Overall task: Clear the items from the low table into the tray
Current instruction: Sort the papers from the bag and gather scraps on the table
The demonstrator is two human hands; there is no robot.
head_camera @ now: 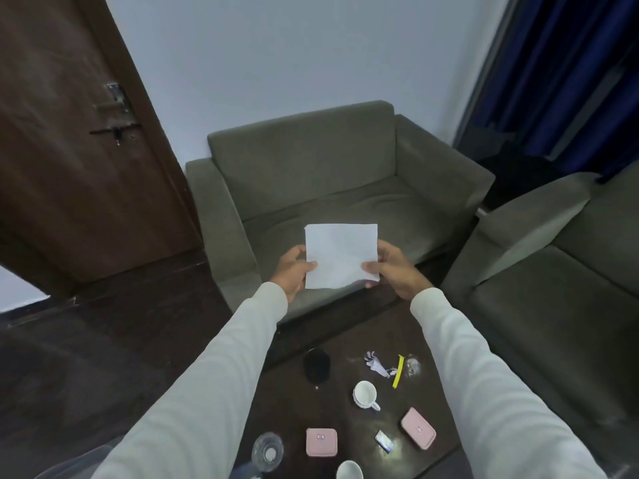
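Above the low table — white paper pinched between left hand and right hand.

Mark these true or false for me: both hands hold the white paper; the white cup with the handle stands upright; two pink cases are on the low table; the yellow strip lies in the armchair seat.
1. Both hands hold the white paper. True: the left hand and the right hand pinch its opposite edges.
2. The white cup with the handle stands upright. False: it lies tipped on its side on the low table.
3. Two pink cases are on the table. True: a square one and an oblong one.
4. The yellow strip lies in the armchair seat. False: it lies on the table.
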